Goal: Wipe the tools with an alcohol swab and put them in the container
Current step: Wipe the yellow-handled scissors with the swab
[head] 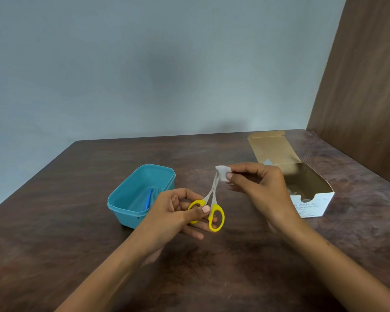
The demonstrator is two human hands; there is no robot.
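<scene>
Scissors [212, 199] with yellow handle loops, small, held above the brown table [54, 244] near frame centre, blades nearly closed and pointing toward 12 o'clock. Left hand [180, 212] under and around the loops, thumb pressed on the junction between them, fingers curled beneath. Right hand [257, 188] at 2 o'clock from the loops, thumb and forefinger pinching a white swab [222, 173] folded over the blade tips, remaining fingers loosely bent. Teal container [122, 199] on the table at 9 o'clock from the scissors, just beside the left hand, lid off, a blue-handled tool [148, 198] lying inside against its near wall. Opened cardboard swab box [313, 203] at 3 o'clock, beyond the right hand, flap folded back, contents too dim to make out. Grey wall [144, 64] behind at 12 o'clock, wooden panel [365, 86] at the far right.
</scene>
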